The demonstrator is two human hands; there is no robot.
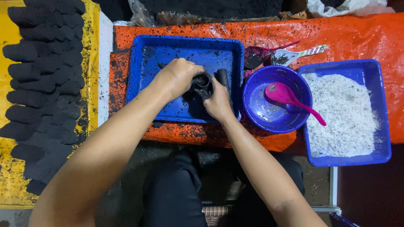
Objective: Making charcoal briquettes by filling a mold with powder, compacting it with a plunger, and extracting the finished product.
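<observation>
My left hand [179,75] is wrapped around a small dark cylindrical mould [202,80] inside a blue tray [147,63] dusted with black powder. My right hand [219,101] presses against the mould's near side, fingers blackened. A short black tube [222,77] stands just right of the mould, touching my right hand. What is inside the mould is hidden.
A blue bowl [257,109] with a pink spoon [290,98] sits right of the tray. Further right, a blue tray [370,67] holds white powder. Two more spoons [290,54] lie behind the bowl. Several rows of black moulded lumps [42,84] rest on yellow sheeting at left.
</observation>
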